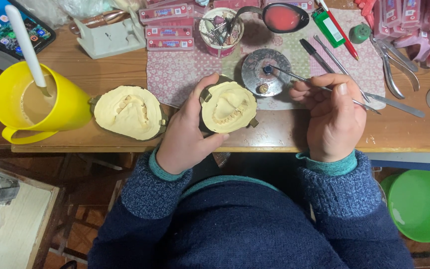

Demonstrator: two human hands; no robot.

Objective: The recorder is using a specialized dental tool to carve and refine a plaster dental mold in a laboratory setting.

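My left hand (187,129) grips a metal flask half filled with pale yellow plaster and a row of teeth (227,107), held above the table's front edge. My right hand (332,117) pinches a thin metal hand instrument (294,76); its tip rests on a round metal dish (266,72) just behind the flask. A second plaster-filled flask half (129,112) lies on the wooden table (100,74) to the left of my left hand.
A yellow jug (36,107) with a white spatula stands at the left. Behind are a patterned cloth, a cup of burs (220,30), pink boxes, a rubber bowl with pink material (282,17), pliers (391,65) and pens. A green bowl (421,204) sits low at the right.
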